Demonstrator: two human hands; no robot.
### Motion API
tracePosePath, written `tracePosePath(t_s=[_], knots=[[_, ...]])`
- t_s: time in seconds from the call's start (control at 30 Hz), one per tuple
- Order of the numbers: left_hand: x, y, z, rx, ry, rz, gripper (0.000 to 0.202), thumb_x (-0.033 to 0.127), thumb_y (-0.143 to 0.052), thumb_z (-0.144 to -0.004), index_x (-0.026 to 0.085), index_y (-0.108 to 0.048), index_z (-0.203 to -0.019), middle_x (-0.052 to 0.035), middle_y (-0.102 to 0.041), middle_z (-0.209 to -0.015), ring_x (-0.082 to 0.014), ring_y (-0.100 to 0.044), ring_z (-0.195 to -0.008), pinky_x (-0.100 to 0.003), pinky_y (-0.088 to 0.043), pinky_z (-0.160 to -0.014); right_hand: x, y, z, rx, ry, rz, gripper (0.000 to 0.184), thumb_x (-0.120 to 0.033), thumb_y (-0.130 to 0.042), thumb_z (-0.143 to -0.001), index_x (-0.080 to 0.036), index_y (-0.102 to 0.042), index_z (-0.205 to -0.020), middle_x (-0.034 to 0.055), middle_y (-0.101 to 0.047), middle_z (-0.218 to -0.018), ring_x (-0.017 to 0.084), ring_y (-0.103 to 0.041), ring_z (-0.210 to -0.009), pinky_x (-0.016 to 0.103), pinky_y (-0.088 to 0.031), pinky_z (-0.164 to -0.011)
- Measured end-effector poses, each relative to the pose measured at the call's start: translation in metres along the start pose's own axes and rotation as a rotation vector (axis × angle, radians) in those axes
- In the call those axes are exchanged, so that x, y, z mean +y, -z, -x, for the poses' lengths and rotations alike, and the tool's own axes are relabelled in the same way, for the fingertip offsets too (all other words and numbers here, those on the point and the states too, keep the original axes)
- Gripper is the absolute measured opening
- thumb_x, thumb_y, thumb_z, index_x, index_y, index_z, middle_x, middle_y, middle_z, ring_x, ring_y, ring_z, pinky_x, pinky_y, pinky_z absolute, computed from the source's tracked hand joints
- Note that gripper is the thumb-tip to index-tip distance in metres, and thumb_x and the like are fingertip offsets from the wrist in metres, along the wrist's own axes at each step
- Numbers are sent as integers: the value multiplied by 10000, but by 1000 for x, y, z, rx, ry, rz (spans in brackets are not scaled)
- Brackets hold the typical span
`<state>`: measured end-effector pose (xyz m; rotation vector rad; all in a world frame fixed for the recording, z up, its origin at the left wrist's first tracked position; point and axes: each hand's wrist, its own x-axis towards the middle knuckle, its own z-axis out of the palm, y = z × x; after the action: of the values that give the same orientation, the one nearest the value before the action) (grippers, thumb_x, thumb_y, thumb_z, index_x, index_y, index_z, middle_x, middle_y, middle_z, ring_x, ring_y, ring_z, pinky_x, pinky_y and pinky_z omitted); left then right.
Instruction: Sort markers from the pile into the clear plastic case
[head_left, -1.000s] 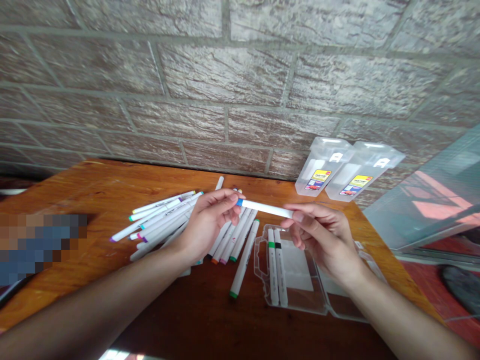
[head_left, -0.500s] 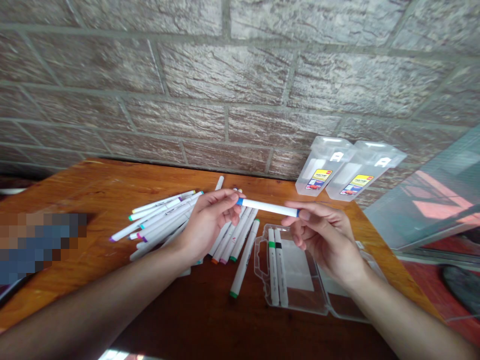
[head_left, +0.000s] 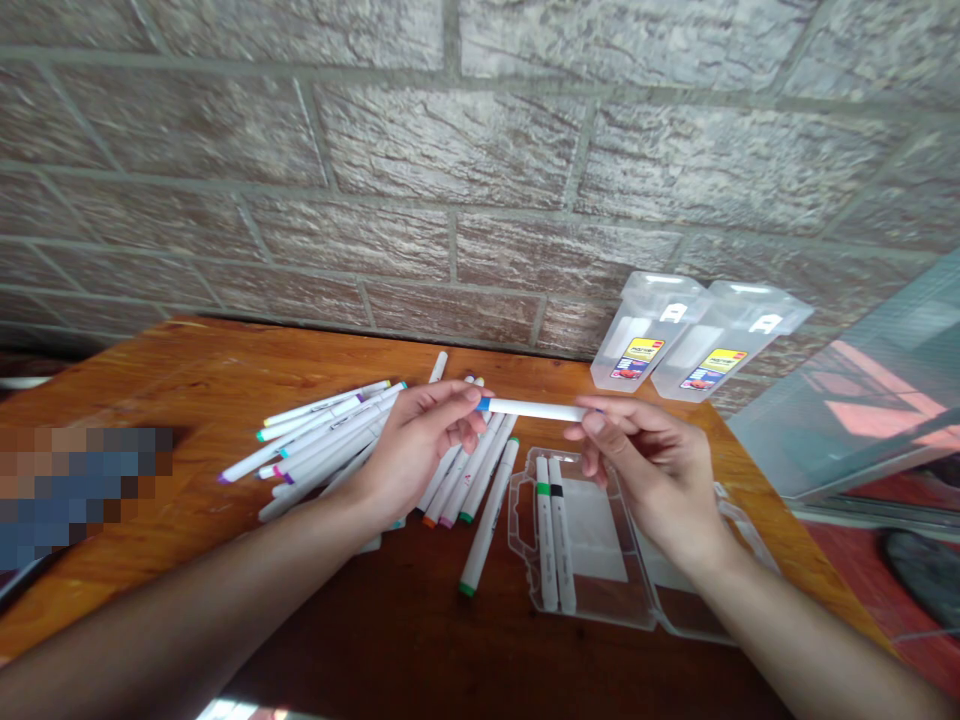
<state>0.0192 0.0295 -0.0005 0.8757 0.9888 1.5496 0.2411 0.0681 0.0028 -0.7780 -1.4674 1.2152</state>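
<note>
Between my two hands a white marker (head_left: 536, 409) with blue ends is held nearly level above the table. The fingertips of my left hand (head_left: 420, 440) pinch its blue left end. At the other end, my right hand (head_left: 652, 465) grips it between thumb and fingers, covering most of that tip. Below and to the left lies a loose pile of white markers (head_left: 330, 435) with coloured ends, partly hidden by my left hand. Under my right hand lies an open clear plastic case (head_left: 637, 600); two markers (head_left: 555, 540), one with a green band and one with a black, lie side by side in it.
Two clear plastic containers (head_left: 697, 340) with yellow labels stand at the table's back right, by the brick wall (head_left: 487, 150). One green-ended marker (head_left: 487, 520) lies apart, left of the case. A blurred-out patch (head_left: 75, 490) covers something at the left edge.
My right hand has shifted slightly left along the marker, so its right blue tip is now mostly covered. The marker sits a bit more level. The left hand has hardly moved.
</note>
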Motion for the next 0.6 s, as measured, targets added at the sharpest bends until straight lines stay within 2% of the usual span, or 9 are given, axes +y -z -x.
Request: tracePosePath(t_s=[0.27,0.6], knots=[[0,-1,1,-48,-28,-6,209,296,-788,-813,113,-816,-909,-49,-696,-676,-107,-541,-588,-235,-403,-567,2,0,-7,51,-75,-82,233,-402,-784,-879,-202,-777,-999,67,-802,-882,109,-584,-496,238,-456,-418],[1,-1,4,-110,-52,-1,231,309,-782,-839,144,-830,-994,-80,-760,-744,-112,-546,-565,-252,-418,-583,2,0,-13,110,-207,-157,294,-436,-835,-803,-181,-762,-930,84,-808,-865,93,-554,-454,209,-430,-373]])
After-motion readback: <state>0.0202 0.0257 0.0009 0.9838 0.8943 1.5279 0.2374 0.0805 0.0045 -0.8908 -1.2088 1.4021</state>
